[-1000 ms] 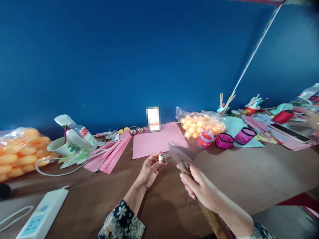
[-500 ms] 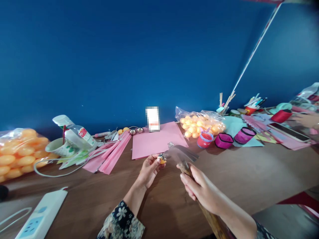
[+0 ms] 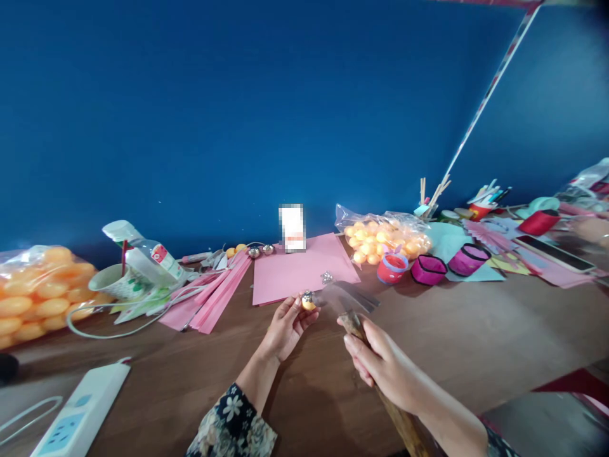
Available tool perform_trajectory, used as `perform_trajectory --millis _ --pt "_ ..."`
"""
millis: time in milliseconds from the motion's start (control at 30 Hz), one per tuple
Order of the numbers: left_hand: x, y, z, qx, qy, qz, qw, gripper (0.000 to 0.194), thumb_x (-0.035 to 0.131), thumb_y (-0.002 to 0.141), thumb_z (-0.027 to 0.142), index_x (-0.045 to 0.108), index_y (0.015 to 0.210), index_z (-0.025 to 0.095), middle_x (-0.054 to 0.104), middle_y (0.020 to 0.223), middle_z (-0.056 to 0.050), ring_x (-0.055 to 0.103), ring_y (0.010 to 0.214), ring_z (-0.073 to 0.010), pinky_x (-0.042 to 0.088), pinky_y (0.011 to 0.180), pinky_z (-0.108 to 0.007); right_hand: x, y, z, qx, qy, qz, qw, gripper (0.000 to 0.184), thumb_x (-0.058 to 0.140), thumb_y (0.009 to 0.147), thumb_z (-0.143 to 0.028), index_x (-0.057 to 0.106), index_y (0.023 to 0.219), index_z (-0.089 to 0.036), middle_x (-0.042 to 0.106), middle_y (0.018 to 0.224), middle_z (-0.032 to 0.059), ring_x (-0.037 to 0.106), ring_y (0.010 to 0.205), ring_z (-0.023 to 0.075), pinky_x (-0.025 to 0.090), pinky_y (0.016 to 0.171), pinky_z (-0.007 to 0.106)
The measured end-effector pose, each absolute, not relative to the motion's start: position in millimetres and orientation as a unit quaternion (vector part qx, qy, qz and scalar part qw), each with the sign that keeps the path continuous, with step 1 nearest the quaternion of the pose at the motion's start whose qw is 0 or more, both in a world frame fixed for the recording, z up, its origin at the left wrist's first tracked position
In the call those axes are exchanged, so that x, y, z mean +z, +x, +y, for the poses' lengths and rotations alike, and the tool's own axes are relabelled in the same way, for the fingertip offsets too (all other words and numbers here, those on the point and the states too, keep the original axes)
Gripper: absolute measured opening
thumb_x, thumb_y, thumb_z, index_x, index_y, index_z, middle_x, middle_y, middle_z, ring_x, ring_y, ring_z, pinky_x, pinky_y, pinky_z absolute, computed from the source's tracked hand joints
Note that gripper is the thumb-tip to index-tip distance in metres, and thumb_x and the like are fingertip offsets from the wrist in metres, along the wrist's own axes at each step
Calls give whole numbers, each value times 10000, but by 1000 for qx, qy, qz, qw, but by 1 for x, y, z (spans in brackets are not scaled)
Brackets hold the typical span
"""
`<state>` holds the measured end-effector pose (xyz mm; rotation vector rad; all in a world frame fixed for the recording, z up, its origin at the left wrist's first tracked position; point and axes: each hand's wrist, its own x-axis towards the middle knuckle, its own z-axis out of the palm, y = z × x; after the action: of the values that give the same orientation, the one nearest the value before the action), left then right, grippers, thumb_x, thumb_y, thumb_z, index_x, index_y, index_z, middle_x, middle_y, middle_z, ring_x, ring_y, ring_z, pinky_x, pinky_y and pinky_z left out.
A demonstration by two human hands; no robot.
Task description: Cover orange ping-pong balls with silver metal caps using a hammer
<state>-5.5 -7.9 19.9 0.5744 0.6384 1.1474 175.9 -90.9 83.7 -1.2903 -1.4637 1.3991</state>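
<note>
So the left grip (image 3: 284,327) is pinching a little yellow-and-silver ball (image 3: 308,300) at its fingertips, and the right grip (image 3: 378,358), near it, is wrapped round a wooden-handled tool (image 3: 353,323). The tool's head is pretty blurry and ends right by the ball, can't tell if they touch. Just beyond the left grip there's a silvery bit (image 3: 326,278) on some pink paper (image 3: 290,277). Further out, a clear bag of yellow-orange balls (image 3: 373,240) sits past the right grip, and pink strips (image 3: 221,298) lie left of the left grip, all on the brown bench (image 3: 314,406).
</note>
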Motion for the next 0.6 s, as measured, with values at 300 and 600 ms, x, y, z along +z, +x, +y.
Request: perform_trajectory --millis 300,600 --pt "19 -8 -8 512 260 285 767 202 637 765 273 631 907 129 708 829 -85 669 815 -186 529 749 -281 86 183 -94 523 -521 -574 355 333 411 880 -479 452 1035 -187 380 594 -66 363 457 69 359 445 210" --pt "22 -9 -9 518 286 282 755 229 661 745 211 611 961 156 678 985 -76 660 810 -151 514 746 -245 84 218 -100 415 -590 -622 304 319 356 892 -483 495 827 -204 483 608 -16 438 497 111 374 476 244"
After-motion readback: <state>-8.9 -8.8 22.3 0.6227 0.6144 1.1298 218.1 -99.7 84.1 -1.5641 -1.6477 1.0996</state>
